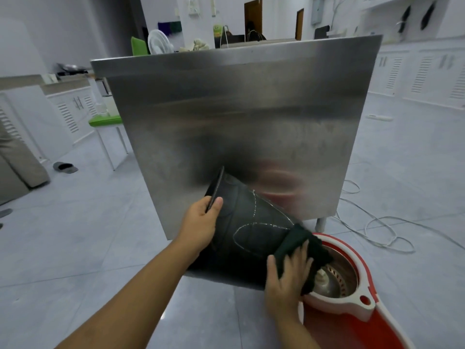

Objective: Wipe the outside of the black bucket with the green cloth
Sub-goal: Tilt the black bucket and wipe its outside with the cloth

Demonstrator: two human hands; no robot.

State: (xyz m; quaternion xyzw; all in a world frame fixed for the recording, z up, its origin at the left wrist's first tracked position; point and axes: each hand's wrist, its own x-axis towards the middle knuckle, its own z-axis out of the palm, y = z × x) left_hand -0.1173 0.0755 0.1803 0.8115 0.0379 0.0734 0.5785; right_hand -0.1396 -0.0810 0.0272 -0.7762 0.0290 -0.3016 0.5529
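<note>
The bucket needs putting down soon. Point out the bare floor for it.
Bare tiles lie left of the left hand and black bucket, out to the slipper. Crowded to the right: red mop bucket, cables, metal cabinet behind.

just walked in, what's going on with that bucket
A person is wiping a black bucket tipped on its side. The left hand grips its rim, while the right hand presses a green cloth against the outer wall near the base. A red mop bucket sits just to the right, in front of a steel cabinet.
</note>
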